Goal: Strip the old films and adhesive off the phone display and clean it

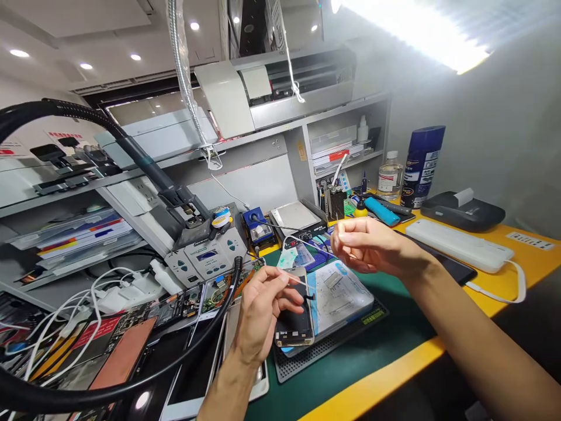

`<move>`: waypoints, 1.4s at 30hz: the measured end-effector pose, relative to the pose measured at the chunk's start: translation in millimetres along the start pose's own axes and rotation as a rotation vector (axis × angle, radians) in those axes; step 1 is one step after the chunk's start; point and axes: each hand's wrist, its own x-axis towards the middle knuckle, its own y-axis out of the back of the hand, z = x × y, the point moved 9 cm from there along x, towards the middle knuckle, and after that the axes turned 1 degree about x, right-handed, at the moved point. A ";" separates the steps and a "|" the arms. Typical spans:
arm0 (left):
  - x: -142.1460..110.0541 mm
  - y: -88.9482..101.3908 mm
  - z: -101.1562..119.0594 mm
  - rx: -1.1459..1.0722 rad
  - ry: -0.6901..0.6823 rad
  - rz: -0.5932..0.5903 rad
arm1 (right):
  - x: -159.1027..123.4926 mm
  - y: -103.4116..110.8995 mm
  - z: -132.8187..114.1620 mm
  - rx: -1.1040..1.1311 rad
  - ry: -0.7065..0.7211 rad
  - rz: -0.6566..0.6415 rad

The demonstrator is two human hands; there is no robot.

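My left hand (pixel 263 307) is closed in a pinch over a phone screen assembly (pixel 294 321), with a thin pale strip (pixel 300 280) running from its fingertips. The assembly lies back side up, with a dark panel, a light frame and a small flex cable at its right edge. It rests partly on a pale blue-and-white box-like block (pixel 339 295). Raised above the block's far side, my right hand (pixel 372 242) is closed, thumb against fingers. A thin white strand (pixel 309 238) curves toward it; whatever sits in that pinch is too small to make out.
A black perforated mat (pixel 302 362) lies beneath the block. At left are a soldering station (pixel 210 257), a thick black hose (pixel 175 371) and several phone parts. On the right stand a white power strip (pixel 458 244), a black device (pixel 463 210) and a blue spray can (pixel 423 166).
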 end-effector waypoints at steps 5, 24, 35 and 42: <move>-4.5 -7.2 10.6 0.043 -0.071 -0.053 | -3.0 2.7 -5.4 -0.002 0.024 0.005; -93.0 66.1 55.4 1.335 -0.624 0.051 | -0.6 18.7 -16.4 0.142 0.161 0.176; -86.1 44.4 66.2 0.979 -0.277 0.231 | 8.3 -0.4 1.7 0.524 0.147 0.121; -43.3 -6.3 35.6 0.556 -0.034 0.116 | 15.4 -4.1 23.2 0.658 0.023 0.082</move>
